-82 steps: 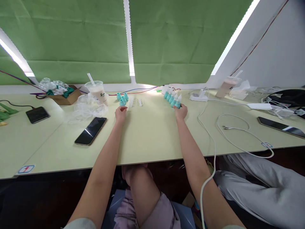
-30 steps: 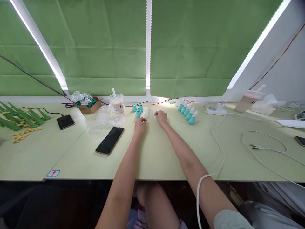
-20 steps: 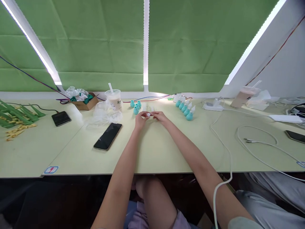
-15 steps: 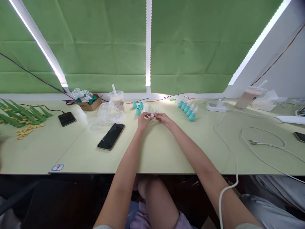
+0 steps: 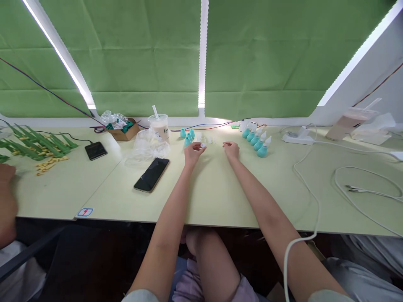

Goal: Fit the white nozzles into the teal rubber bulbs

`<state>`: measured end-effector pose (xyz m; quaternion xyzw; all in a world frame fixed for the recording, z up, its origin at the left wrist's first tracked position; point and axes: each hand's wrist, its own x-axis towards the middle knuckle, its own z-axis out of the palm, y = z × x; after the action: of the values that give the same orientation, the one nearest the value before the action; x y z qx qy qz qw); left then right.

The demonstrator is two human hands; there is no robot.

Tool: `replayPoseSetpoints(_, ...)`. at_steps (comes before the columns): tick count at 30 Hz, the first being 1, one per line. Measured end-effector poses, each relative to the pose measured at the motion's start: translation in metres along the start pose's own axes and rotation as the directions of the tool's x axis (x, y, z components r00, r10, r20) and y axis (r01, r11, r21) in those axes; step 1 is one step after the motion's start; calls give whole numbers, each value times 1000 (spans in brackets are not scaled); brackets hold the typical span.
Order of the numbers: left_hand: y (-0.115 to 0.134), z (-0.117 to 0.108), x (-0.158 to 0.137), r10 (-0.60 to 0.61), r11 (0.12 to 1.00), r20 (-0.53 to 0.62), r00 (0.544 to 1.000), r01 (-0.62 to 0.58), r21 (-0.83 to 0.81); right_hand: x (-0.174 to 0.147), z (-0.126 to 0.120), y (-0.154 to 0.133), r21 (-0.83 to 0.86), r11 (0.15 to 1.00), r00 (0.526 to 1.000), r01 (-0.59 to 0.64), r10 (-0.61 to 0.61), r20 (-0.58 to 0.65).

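L hand: fingers clamped on sm. white part over desk, nr open teal bulbs. R hand nr white-tipped teal bulbs; fingers curled, can't tell if apart or together.

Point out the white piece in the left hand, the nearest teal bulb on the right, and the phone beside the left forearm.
White piece (image 5: 203,145): head view, its round face.
Teal bulb (image 5: 262,152): head view, its rounded body.
Phone (image 5: 151,174): head view, middle of its screen.

Left hand, apparently pinching white piece, teal bottles
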<state>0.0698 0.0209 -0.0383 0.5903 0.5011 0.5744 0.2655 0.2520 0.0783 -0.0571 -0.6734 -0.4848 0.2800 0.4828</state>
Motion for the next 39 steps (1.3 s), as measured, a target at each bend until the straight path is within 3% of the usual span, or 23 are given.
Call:
replayPoseSetpoints(2,-2,0,-1,34,995,22,999,-36,91,7,3,4,-119,992,996,40,-49,-74)
replayPoseSetpoints(6,-5,0,-2,17,975,60,998,-30,221,14,17,3,-344,912,973,224,-229,29)
replayPoseSetpoints(12,-7,-2,-1,-20,957,74,997,-2,289,24,33,-1,-431,859,957,278,-286,47)
replayPoseSetpoints(17,-6,-2,-2,-18,938,127,992,-27,345,25,33,-4,-363,882,950,301,-311,30)
replayPoseSetpoints(21,-5,2,-4,-10,939,170,985,-49,341,3,21,-10,-59,946,947,320,-317,46)
replayPoseSetpoints(25,1,7,-7,-5,929,244,970,-86,360,-37,-5,-8,171,907,903,385,-409,134)
replayPoseSetpoints(31,12,16,-14,23,883,336,942,-176,434,-77,-46,1,67,877,872,477,-481,90)
replayPoseSetpoints(39,17,25,-19,72,833,398,914,-274,480,-78,-53,-4,-98,775,779,624,-608,157)
